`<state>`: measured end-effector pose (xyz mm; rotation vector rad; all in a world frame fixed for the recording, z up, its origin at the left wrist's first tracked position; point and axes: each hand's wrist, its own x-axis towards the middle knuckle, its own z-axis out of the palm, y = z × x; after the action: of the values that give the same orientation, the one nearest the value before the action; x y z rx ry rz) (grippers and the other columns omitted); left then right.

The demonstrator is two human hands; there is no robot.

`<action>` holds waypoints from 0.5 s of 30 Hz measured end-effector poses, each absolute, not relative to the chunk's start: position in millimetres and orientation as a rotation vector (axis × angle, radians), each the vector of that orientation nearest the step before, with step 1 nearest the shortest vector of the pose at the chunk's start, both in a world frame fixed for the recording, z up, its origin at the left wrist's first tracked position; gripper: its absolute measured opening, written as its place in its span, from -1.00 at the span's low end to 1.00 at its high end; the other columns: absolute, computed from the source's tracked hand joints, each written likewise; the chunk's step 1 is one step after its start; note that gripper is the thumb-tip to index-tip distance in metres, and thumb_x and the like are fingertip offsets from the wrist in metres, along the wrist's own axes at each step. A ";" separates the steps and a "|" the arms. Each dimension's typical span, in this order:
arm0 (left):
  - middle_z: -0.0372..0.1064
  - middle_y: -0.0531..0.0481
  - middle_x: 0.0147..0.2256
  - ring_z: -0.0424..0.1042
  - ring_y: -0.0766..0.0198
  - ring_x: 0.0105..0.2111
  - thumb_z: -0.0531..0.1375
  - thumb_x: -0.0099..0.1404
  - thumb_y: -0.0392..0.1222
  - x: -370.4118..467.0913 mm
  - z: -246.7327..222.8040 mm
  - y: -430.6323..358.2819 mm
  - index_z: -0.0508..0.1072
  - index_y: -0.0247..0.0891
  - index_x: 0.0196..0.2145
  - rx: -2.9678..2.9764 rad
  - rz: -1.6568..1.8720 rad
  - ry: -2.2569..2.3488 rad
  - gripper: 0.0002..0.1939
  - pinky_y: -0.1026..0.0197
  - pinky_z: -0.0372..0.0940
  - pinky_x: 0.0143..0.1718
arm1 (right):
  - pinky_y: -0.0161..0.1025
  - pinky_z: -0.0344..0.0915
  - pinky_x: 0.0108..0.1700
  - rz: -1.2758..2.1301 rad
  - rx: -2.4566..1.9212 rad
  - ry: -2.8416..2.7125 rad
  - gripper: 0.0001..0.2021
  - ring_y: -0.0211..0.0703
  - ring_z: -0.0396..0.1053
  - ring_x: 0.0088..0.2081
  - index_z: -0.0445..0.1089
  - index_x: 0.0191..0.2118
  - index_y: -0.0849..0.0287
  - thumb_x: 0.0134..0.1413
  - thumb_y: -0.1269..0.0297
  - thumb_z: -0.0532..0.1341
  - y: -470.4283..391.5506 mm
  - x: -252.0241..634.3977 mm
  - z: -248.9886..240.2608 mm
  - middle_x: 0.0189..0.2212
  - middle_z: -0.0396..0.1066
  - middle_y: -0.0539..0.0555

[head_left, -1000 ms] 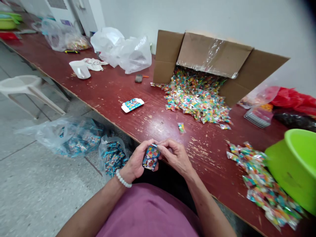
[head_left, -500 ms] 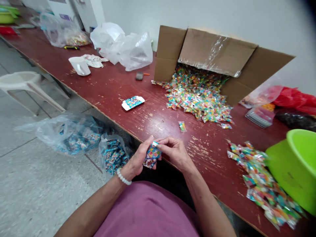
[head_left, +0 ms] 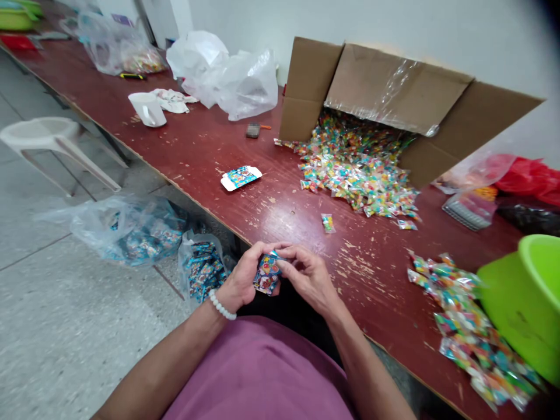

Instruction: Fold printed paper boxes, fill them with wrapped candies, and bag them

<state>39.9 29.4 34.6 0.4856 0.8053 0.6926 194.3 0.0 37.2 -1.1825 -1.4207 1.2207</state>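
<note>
Fingers of the right hand [head_left: 308, 277] have slid in over the top end of the small box [head_left: 266, 275], and the white tab that stood up half a second ago no longer shows. I read that as the top flap being pressed down or tucked, though from my end I can't tell whether it is fully closed. The small box sits upright between both hands, just off the near edge of the table [head_left: 188, 146]. I see the left hand [head_left: 240, 280] clamped round its sides, and the right thumb and fingertips together on its top edge.

Counting what my feed gives me: one small box held; one open box [head_left: 240, 177] lying on the table; one carton [head_left: 394, 81] on its side; one lone candy packet [head_left: 328, 223]; two candy heaps, one spilling from the carton [head_left: 354, 169] and one beside the near green tub [head_left: 507, 291], too many packets to count; one mug [head_left: 151, 111]; one stool [head_left: 44, 131]; two floor bags [head_left: 91, 233] [head_left: 187, 251] with blue packs, again uncountable.
</note>
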 end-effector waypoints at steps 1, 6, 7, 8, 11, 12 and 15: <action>0.56 -0.16 -0.30 0.38 0.28 -0.65 0.07 0.23 -0.13 39.6 33.0 30.0 0.45 -0.38 0.15 0.450 0.688 0.785 -0.43 0.24 0.30 -0.74 | -0.27 0.38 -0.32 1.153 -1.195 -1.460 -0.85 -0.25 0.41 -0.37 0.54 -0.19 0.07 0.17 0.19 0.29 -2.3 192.3 33.5 -0.13 0.50 0.07; 0.54 -0.12 -0.29 0.40 0.29 -0.64 0.11 0.28 -0.11 36.6 30.8 27.1 0.47 -0.32 0.13 0.442 0.737 0.819 -0.50 0.26 0.30 -0.72 | -0.22 0.41 -0.18 1.085 -1.261 -1.484 -0.72 -0.18 0.42 -0.26 0.48 -0.06 0.05 0.09 0.22 0.35 -6.1 184.7 22.4 -0.15 0.47 0.07; 0.53 -0.09 -0.31 0.40 0.30 -0.63 0.13 0.30 -0.07 35.7 31.2 25.9 0.48 -0.30 0.12 0.465 0.751 0.844 -0.52 0.27 0.31 -0.70 | -0.21 0.41 -0.17 1.070 -1.272 -1.470 -0.67 -0.18 0.42 -0.24 0.46 -0.02 0.04 0.06 0.21 0.37 -5.4 184.4 23.5 -0.12 0.47 0.07; 0.52 -0.06 -0.34 0.40 0.30 -0.62 0.15 0.33 -0.01 34.7 31.4 24.6 0.49 -0.28 0.09 0.492 0.757 0.863 -0.53 0.27 0.32 -0.68 | -0.20 0.42 -0.16 1.059 -1.275 -1.468 -0.63 -0.16 0.43 -0.22 0.45 0.01 0.02 0.06 0.20 0.38 -4.2 184.6 25.6 -0.10 0.47 0.07; 0.45 -0.03 -0.47 0.37 0.30 -0.64 0.10 0.35 0.23 32.3 28.6 21.3 0.54 -0.33 -0.01 0.567 0.752 0.880 -0.43 0.27 0.32 -0.65 | -0.14 0.41 -0.07 1.051 -1.242 -1.561 -0.75 -0.10 0.45 -0.12 0.49 -0.02 -0.03 0.17 0.19 0.31 0.4 187.9 33.6 -0.08 0.50 0.06; 0.43 -0.03 -0.50 0.36 0.30 -0.64 0.08 0.34 0.29 31.9 26.6 20.5 0.55 -0.34 -0.05 0.591 0.751 0.875 -0.38 0.27 0.31 -0.64 | -0.11 0.40 -0.03 1.034 -1.218 -1.616 -0.80 -0.08 0.46 -0.09 0.51 -0.06 -0.03 0.19 0.20 0.29 2.0 189.5 35.6 -0.09 0.52 0.05; 0.40 -0.01 -0.53 0.34 0.32 -0.63 0.08 0.30 0.37 32.0 20.6 18.8 0.57 -0.34 -0.14 0.663 0.765 0.861 -0.33 0.31 0.26 -0.63 | -0.04 0.35 0.06 0.921 -1.153 -1.720 -0.86 -0.06 0.46 -0.05 0.53 -0.12 -0.03 0.21 0.27 0.29 5.3 192.8 37.6 -0.11 0.56 0.04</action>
<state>32.0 18.8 20.6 0.6627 0.8607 0.7652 192.8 5.3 37.6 -1.1531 -1.7199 0.9209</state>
